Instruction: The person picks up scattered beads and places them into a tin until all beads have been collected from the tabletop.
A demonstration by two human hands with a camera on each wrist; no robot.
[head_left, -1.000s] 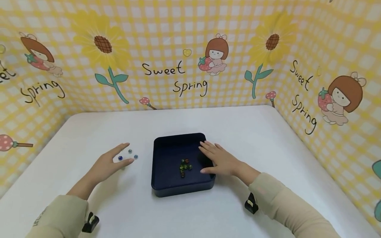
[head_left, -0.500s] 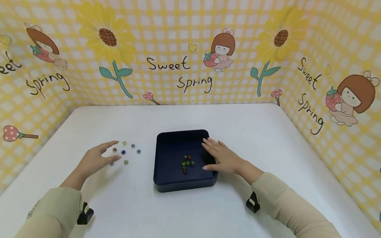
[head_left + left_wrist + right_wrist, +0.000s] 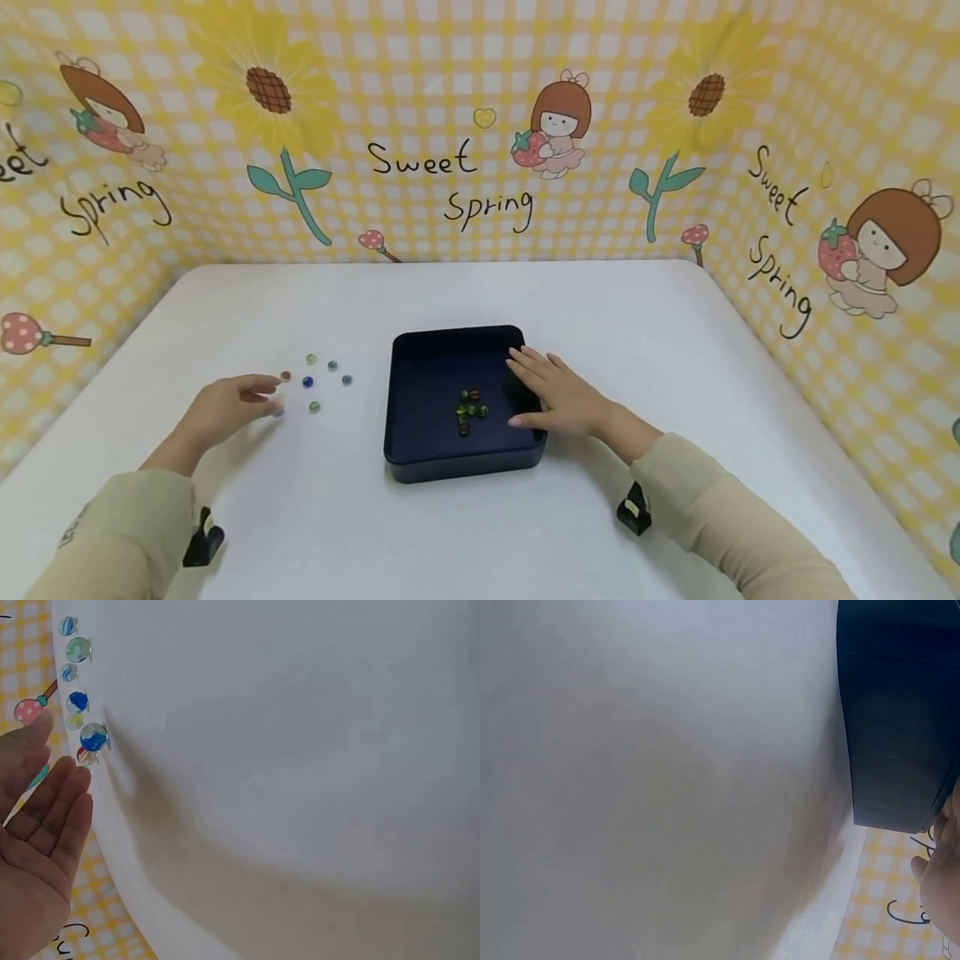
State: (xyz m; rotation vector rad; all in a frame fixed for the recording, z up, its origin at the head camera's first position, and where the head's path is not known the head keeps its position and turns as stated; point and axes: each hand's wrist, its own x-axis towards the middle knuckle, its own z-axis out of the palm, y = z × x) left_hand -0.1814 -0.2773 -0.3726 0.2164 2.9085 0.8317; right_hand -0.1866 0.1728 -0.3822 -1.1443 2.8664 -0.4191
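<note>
My left hand (image 3: 225, 410) hovers at the left of the loose glass marbles, thumb and fingers apart. Closest to its fingertips are a blue-and-white marble (image 3: 94, 737) and a reddish marble (image 3: 285, 376); neither is held. A dark blue marble (image 3: 307, 382), a green marble (image 3: 314, 407), a yellowish marble (image 3: 311, 359) and two pale blue ones lie just beyond. My right hand (image 3: 562, 396) rests on the right rim of the dark blue tray (image 3: 468, 468) with its fingers extended. Inside the tray sits a cluster of green and brown marbles (image 3: 468, 411).
The white table (image 3: 480, 542) spreads around the tray, with rounded far corners. Behind and beside it hangs yellow checked cloth (image 3: 420, 75) printed with flowers and figures. A dark wrist device (image 3: 204, 540) sits under the left sleeve, another (image 3: 634, 510) under the right.
My left hand has drawn left and down past the loose marbles, uncovering several of them, and its thumb and fingers have come closer together. The right hand stays at the tray rim.
</note>
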